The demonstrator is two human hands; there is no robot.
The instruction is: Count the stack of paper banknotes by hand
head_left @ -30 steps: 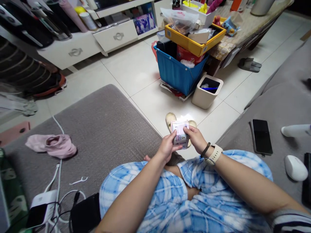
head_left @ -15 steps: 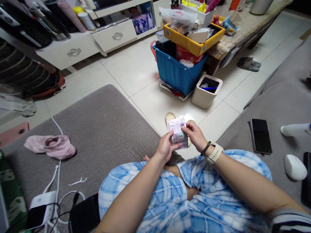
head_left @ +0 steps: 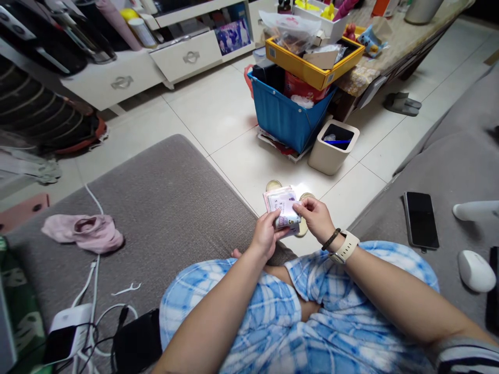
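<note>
1. The left hand grasps a stack of banknotes, its thumb on the upper face and its fingers underneath.
2. The right hand pinches the right edge of the top banknote, which is marked with a 5 and bends away from the notes beneath it.
3. The stack is held in front of the crossed legs, in line with a pair of beige slippers on the tiled floor; the notes and hands partly cover them from this view.
4. A cream wristwatch and a dark braided bracelet circle the right wrist.
5. Blue-and-white plaid trousers cover the legs on the grey sofa.
6. To the right lie a smartphone and, nearer, a white computer mouse.
7. To the left are pink socks, a white floss pick and a white power strip among cables.
8. Beyond the slippers, a beige waste bin stands just beside a blue basket, with a yellow box on top.
</note>
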